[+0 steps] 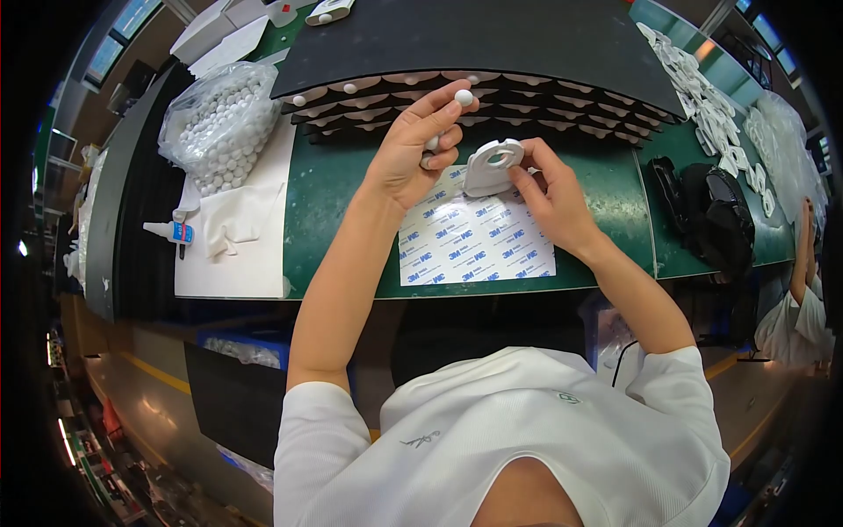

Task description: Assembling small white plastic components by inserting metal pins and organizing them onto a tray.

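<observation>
Far L.: sm. glue bottle point(169, 232) on its side, white nozzle pointing L., blue label. Just behind it, clear plastic bag point(219, 127) full of white balls; in front of bag, white cloth point(230, 220) lies crumpled on a white board point(263, 272), all on green surface point(329, 193).

Ctr.: L. hand point(413, 149) raised, thumb & index fingers pinching one white ball point(464, 98); other fingers curled round at least 1 more. Behind it, stack of black trays point(474, 44) w/ white pcs. showing along front edges. Below, white sheet w/ blue print point(474, 250) flat near front edge.

Flat white part point(488, 169), rounded w/ round hole nr. top, is tilted up over sheet's back edge, gripped at its R. side btw. thumb & fingers of R. hand point(553, 198). Ball & part apart.

R.: heap of white parts point(702, 101), black pouch point(716, 206) nr. front, then clear plastic wrap point(786, 140) & co-worker's arm point(801, 255) at far R.
</observation>
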A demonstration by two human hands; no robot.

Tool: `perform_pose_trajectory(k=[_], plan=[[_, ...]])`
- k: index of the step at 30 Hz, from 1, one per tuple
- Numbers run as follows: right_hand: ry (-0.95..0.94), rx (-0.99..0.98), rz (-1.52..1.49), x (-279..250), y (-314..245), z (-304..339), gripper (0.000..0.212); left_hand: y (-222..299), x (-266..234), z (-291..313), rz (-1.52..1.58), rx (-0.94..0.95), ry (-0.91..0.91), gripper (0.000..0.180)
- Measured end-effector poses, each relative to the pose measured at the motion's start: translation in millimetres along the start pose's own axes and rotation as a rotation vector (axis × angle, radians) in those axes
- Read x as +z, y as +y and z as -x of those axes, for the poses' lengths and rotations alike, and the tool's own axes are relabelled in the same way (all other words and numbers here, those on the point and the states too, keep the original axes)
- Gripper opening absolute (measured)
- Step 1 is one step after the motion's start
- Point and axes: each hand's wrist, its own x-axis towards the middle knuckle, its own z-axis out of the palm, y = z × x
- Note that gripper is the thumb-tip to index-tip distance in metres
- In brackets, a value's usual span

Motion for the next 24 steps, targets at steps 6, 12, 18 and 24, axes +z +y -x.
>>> perform_pose_trajectory(k=[6,12,18,24], plan=[[-0.024,-0.194,0.298,5,-2,0,0.015,0,1,-1,-0.007,-0.009,-0.014,0.031],[-0.044,0.164,-0.583,-9,0,-5,0.019,1,7,3,-0.057,-0.04,0.019,0.026],[-0.077,0.238,-1.028,-22,3,-3,0.022,-1,11,8,-0.199,-0.081,-0.025,0.025],[-0.053,0.195,-1.032,-24,1,-3,0.023,-1,19,10,-0.305,-0.091,0.003,0.032]])
